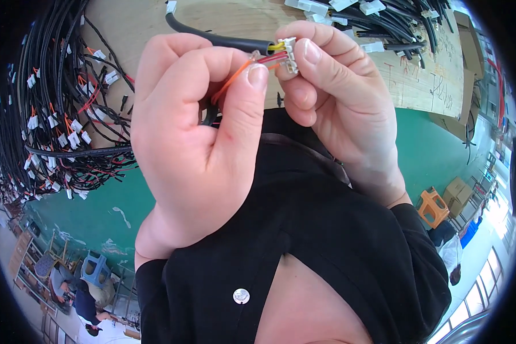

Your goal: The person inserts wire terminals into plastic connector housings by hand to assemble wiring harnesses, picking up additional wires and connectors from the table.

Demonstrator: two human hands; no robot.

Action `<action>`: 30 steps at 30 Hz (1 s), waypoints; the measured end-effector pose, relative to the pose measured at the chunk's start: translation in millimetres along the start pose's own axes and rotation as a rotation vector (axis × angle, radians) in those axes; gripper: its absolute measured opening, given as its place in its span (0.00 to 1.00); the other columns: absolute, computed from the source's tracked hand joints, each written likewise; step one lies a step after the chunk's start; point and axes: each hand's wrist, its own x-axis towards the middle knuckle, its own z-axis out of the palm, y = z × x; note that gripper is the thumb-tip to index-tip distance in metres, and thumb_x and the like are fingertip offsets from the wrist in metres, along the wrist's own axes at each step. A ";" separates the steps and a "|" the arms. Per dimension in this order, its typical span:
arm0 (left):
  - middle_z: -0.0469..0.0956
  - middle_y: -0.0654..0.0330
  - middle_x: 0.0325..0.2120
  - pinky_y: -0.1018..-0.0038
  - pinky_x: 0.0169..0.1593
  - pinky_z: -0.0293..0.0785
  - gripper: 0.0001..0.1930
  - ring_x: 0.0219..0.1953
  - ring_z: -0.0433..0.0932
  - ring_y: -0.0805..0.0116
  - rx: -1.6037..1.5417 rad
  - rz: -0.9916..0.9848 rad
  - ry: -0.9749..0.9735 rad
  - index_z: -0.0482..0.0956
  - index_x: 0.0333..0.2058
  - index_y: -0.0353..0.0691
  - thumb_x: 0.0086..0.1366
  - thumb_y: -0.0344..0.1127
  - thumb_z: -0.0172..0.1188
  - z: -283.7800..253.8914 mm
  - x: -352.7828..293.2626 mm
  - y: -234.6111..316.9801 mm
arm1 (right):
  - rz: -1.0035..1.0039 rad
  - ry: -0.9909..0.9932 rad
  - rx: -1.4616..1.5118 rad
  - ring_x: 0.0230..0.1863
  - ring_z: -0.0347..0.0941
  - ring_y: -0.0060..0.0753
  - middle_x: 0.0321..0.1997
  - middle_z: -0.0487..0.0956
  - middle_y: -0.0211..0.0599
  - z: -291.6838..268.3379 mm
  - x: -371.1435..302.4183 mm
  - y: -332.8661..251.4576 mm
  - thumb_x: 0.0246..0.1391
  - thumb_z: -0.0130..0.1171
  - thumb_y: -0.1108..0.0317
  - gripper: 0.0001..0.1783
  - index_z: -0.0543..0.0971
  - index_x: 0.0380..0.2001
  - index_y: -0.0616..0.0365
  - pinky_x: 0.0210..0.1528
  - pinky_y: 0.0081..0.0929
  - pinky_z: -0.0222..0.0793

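Observation:
Above the table's near edge, my right hand (344, 86) pinches a small white connector (291, 55) between thumb and forefinger. Yellow wires (277, 47) run into the connector from the end of a black sheathed cable (229, 41), whose far end has a white tag. My left hand (200, 114) is closed, with thumb and forefinger pinching a red wire (272, 58) and an orange wire (235, 80) close to the connector. The red wire reaches the connector; just where the orange one ends is hard to make out. Part of the wiring is hidden inside my left palm.
A large bundle of black cables (46, 92) with white connectors lies on the table's left. More black cables (384, 28) with white tags lie at the back right. Over the green floor (418, 149) stand an orange stool (433, 207) and cardboard boxes (457, 195). Other people sit lower left.

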 end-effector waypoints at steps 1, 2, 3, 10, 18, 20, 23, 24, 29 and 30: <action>0.65 0.62 0.28 0.88 0.28 0.59 0.01 0.25 0.62 0.82 -0.021 0.008 -0.003 0.70 0.27 0.31 0.55 0.23 0.50 -0.1 0.4 -0.4 | 0.001 0.000 -0.001 0.18 0.63 0.13 0.23 0.71 0.32 -0.2 -0.1 -0.2 0.53 0.45 0.69 0.12 0.70 0.39 0.64 0.16 0.10 0.59; 0.65 0.62 0.28 0.88 0.28 0.59 0.01 0.25 0.62 0.82 -0.022 0.007 -0.001 0.70 0.27 0.31 0.55 0.23 0.50 -0.4 0.6 -0.1 | -0.002 -0.009 -0.003 0.18 0.63 0.13 0.23 0.71 0.33 -0.5 -0.1 -0.4 0.53 0.46 0.69 0.12 0.70 0.39 0.64 0.16 0.10 0.60; 0.65 0.63 0.28 0.87 0.28 0.59 0.01 0.25 0.62 0.82 -0.032 0.000 -0.008 0.70 0.27 0.31 0.55 0.23 0.50 -1.0 0.5 0.3 | -0.004 -0.020 -0.004 0.18 0.63 0.13 0.24 0.71 0.33 -0.6 -0.1 -0.3 0.53 0.46 0.69 0.12 0.70 0.39 0.64 0.17 0.10 0.60; 0.65 0.63 0.28 0.88 0.28 0.58 0.02 0.24 0.61 0.82 -0.011 0.028 -0.018 0.70 0.27 0.31 0.55 0.24 0.51 -1.4 -0.5 -2.2 | -0.217 0.115 -0.402 0.18 0.65 0.16 0.23 0.72 0.34 9.2 -7.8 -0.8 0.51 0.47 0.73 0.10 0.70 0.37 0.66 0.17 0.12 0.61; 0.64 0.63 0.29 0.88 0.27 0.57 0.01 0.25 0.60 0.83 -0.115 0.024 0.002 0.70 0.27 0.32 0.55 0.23 0.50 4.0 -3.3 -5.4 | -0.403 -0.018 -0.427 0.16 0.65 0.18 0.21 0.71 0.34 2.5 -4.1 8.8 0.50 0.47 0.77 0.08 0.71 0.35 0.68 0.18 0.12 0.61; 0.64 0.63 0.29 0.88 0.28 0.57 0.01 0.25 0.60 0.83 -0.112 0.064 0.017 0.70 0.27 0.32 0.55 0.23 0.50 5.7 -4.8 -5.7 | -0.402 -0.018 -0.420 0.16 0.65 0.18 0.21 0.71 0.34 2.3 -5.1 11.4 0.50 0.47 0.77 0.08 0.71 0.35 0.68 0.18 0.13 0.61; 0.63 0.63 0.29 0.88 0.29 0.57 0.01 0.27 0.60 0.82 -0.169 -0.005 0.008 0.70 0.28 0.32 0.55 0.23 0.50 8.0 -5.9 -3.9 | -0.410 -0.017 -0.420 0.15 0.65 0.18 0.20 0.71 0.34 2.5 -5.3 11.8 0.50 0.47 0.77 0.08 0.70 0.35 0.68 0.17 0.13 0.61; 0.64 0.62 0.30 0.87 0.30 0.58 0.01 0.27 0.60 0.82 -0.168 0.017 0.007 0.69 0.28 0.32 0.55 0.23 0.50 8.2 -5.8 -4.3 | -0.419 -0.018 -0.425 0.16 0.65 0.18 0.20 0.71 0.34 2.8 -5.5 11.8 0.50 0.47 0.77 0.08 0.70 0.35 0.68 0.17 0.12 0.61; 0.64 0.61 0.30 0.87 0.31 0.58 0.02 0.28 0.62 0.80 -0.200 0.048 -0.031 0.69 0.28 0.32 0.55 0.23 0.50 6.9 -3.0 -7.9 | -0.250 0.039 -0.311 0.16 0.65 0.16 0.21 0.71 0.32 7.5 -4.8 4.9 0.51 0.47 0.74 0.09 0.70 0.36 0.66 0.17 0.12 0.61; 0.65 0.61 0.30 0.86 0.32 0.58 0.02 0.29 0.62 0.79 -0.338 0.004 -0.003 0.70 0.28 0.32 0.55 0.23 0.50 6.2 -4.7 -7.0 | -0.136 0.036 -0.195 0.17 0.65 0.16 0.21 0.71 0.32 7.4 -3.8 3.8 0.52 0.47 0.72 0.09 0.70 0.36 0.65 0.17 0.12 0.61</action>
